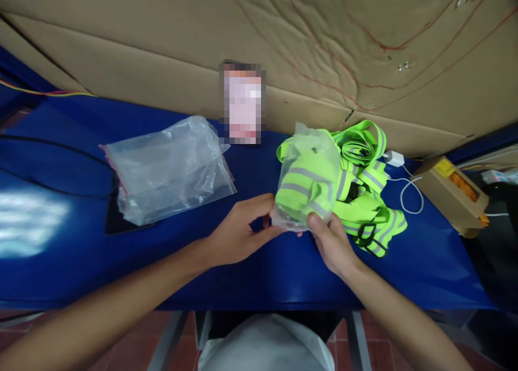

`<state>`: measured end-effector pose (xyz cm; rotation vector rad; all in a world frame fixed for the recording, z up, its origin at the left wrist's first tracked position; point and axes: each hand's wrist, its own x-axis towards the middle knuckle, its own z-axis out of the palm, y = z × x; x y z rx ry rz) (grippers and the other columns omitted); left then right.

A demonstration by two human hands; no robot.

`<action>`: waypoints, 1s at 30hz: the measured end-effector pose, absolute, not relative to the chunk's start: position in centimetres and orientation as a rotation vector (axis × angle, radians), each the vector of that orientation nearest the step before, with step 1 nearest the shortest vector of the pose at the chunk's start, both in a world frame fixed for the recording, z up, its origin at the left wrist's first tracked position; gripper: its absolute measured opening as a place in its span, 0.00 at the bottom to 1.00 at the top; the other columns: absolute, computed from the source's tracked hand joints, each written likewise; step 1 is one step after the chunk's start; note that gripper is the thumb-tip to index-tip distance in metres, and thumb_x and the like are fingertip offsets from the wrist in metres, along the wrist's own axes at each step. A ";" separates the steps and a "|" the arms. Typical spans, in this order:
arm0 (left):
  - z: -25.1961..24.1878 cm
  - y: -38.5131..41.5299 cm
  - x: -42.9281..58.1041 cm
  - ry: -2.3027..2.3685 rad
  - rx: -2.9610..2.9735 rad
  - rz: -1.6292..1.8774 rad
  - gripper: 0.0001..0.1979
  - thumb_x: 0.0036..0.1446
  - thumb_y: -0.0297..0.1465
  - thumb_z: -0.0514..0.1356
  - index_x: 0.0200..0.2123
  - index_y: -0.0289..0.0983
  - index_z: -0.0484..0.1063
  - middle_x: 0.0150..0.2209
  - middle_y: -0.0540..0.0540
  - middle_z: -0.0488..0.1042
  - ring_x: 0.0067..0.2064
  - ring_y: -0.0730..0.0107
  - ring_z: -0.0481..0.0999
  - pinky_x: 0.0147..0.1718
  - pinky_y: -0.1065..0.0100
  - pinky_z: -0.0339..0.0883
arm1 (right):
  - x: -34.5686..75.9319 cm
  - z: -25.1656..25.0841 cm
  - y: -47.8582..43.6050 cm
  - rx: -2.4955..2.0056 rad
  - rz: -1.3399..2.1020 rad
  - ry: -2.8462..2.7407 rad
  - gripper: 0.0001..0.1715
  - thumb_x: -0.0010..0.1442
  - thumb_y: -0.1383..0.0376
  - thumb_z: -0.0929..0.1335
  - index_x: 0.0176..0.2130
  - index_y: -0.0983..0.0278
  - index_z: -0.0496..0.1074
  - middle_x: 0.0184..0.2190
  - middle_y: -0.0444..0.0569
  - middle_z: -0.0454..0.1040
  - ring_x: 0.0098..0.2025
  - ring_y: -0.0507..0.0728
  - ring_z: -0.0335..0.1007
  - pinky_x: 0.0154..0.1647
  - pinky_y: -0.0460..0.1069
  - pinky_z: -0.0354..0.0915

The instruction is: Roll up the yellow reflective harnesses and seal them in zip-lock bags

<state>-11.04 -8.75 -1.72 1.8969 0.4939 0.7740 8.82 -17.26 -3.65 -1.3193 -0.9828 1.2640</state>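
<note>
My left hand (pixel 242 232) pinches the near edge of a clear plastic bag (pixel 309 177) that holds a folded neon-yellow reflective vest. My right hand (pixel 332 242) grips the same bag's bottom edge from the right, thumb on top. The bag stands just above the blue table (pixel 243 274), near its middle. Right behind the bag lies a loose heap of more neon-yellow reflective vests (pixel 370 193) with grey stripes and black buckles.
A pile of empty clear plastic bags (pixel 165 166) lies at the left on a dark flat thing. A blurred-out phone (pixel 242 102) leans on the cardboard wall (pixel 283 47) behind. A white charger and cable (pixel 400 171) and a small cardboard box (pixel 453 196) are at the right.
</note>
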 end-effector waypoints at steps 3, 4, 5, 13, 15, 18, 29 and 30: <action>-1.6 -8.8 -11.2 0.430 1.990 0.714 0.08 0.65 0.29 0.60 0.41 0.40 0.80 0.43 0.43 0.80 0.41 0.65 0.80 0.41 0.67 0.74 | 10.0 -3.6 -17.3 -1.340 1.216 -1.025 0.26 0.58 0.42 0.74 0.31 0.62 0.76 0.26 0.47 0.76 0.29 0.54 0.72 0.33 0.49 0.70; -1.5 -8.7 -11.3 0.404 2.022 0.701 0.09 0.65 0.28 0.59 0.40 0.40 0.80 0.42 0.43 0.81 0.41 0.65 0.81 0.41 0.67 0.75 | 10.4 -3.3 -17.2 -1.356 1.215 -1.052 0.25 0.58 0.44 0.74 0.30 0.62 0.76 0.25 0.46 0.75 0.29 0.53 0.71 0.32 0.48 0.69; -1.3 -8.7 -11.5 0.377 2.051 0.704 0.10 0.64 0.26 0.58 0.38 0.41 0.80 0.41 0.44 0.81 0.40 0.65 0.82 0.41 0.67 0.75 | 10.9 -2.9 -17.1 -1.377 1.211 -1.068 0.24 0.58 0.45 0.75 0.28 0.62 0.75 0.24 0.45 0.74 0.27 0.52 0.70 0.31 0.47 0.68; -0.9 -8.2 -13.0 0.529 1.984 1.281 0.20 0.49 0.28 0.68 0.48 0.43 0.76 0.48 0.40 0.80 0.50 0.50 0.80 0.49 0.51 0.75 | 13.1 -0.3 -16.8 -1.369 1.369 -1.135 0.22 0.65 0.52 0.72 0.27 0.64 0.76 0.18 0.42 0.71 0.21 0.49 0.65 0.23 0.45 0.63; -1.2 -8.2 -12.7 0.473 2.060 1.165 0.37 0.41 0.33 0.76 0.57 0.44 0.73 0.62 0.37 0.72 0.63 0.42 0.71 0.62 0.43 0.65 | 12.8 -0.3 -17.2 -1.291 1.530 -1.156 0.20 0.65 0.52 0.72 0.30 0.64 0.78 0.19 0.43 0.72 0.20 0.49 0.66 0.22 0.45 0.64; -1.4 -8.6 -12.1 0.272 2.074 0.974 0.51 0.36 0.39 0.80 0.65 0.46 0.67 0.68 0.37 0.66 0.68 0.39 0.66 0.69 0.41 0.55 | 12.0 -0.1 -17.7 -1.060 1.784 -1.132 0.25 0.64 0.45 0.70 0.34 0.63 0.79 0.21 0.45 0.74 0.19 0.50 0.67 0.20 0.45 0.64; -1.3 -10.0 -10.5 0.717 1.034 0.590 0.17 0.56 0.41 0.71 0.45 0.38 0.80 0.40 0.45 0.83 0.40 0.62 0.82 0.40 0.65 0.75 | 11.7 0.2 -16.9 -1.327 0.953 -1.227 0.25 0.57 0.47 0.76 0.48 0.58 0.75 0.37 0.46 0.77 0.37 0.53 0.72 0.39 0.47 0.69; -1.6 -10.0 -10.4 0.711 0.996 0.554 0.19 0.54 0.40 0.73 0.46 0.38 0.80 0.41 0.45 0.83 0.41 0.62 0.82 0.41 0.65 0.75 | 11.5 0.0 -16.7 -1.359 0.997 -1.228 0.20 0.60 0.49 0.75 0.46 0.58 0.76 0.35 0.45 0.77 0.35 0.52 0.71 0.37 0.46 0.69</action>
